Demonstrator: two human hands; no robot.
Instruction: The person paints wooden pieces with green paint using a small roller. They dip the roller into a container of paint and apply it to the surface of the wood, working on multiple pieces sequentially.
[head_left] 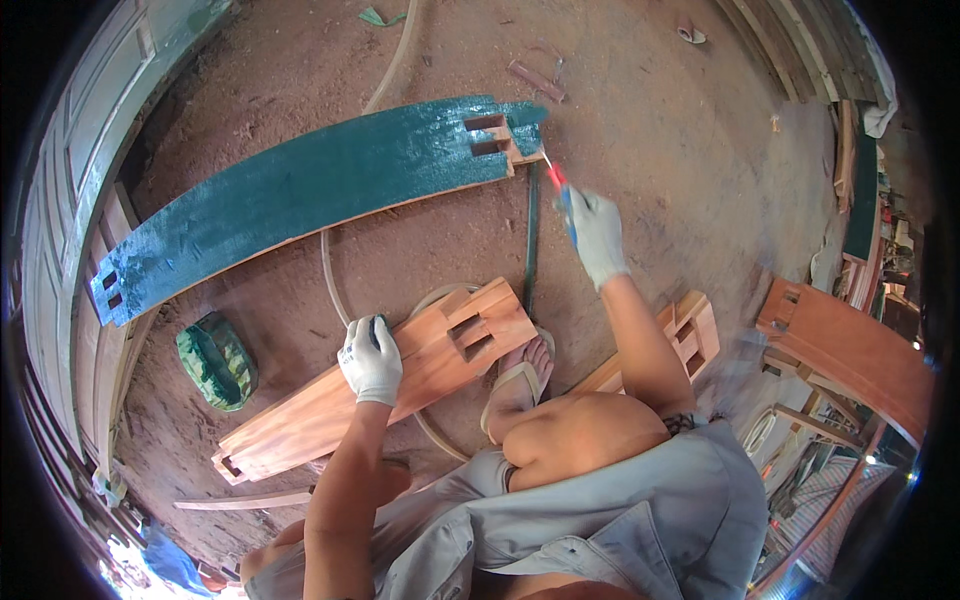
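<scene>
Head view, the only one I had. Right hand [595,235], white glove: fingers wrapped closed around a blue-and-red-handled tool [564,200]. I saw the tool's tip up at the right end of the teal plank [330,165], but blurred; couldn't tell if it touched. Right forearm [645,345] slanted forward and leftward, beside the knee.

Teal plank lay across the upper left, slotted at both ends, top face mostly coated, small bare-wood patch at its right end.

Left hand [370,360], white glove too: fingers curled, resting on the bare plank [290,425] by its upper edge. Dark patch at the fingertips; I couldn't tell whether they pinched anything. Left forearm [345,480] came up from the lower edge.

Also logged: green patterned container [218,365] left of the bare plank, pale hose [335,280] between planks, sandaled foot [530,362] at the bare plank's right end, another slotted piece [707,330] beside the right forearm.
</scene>
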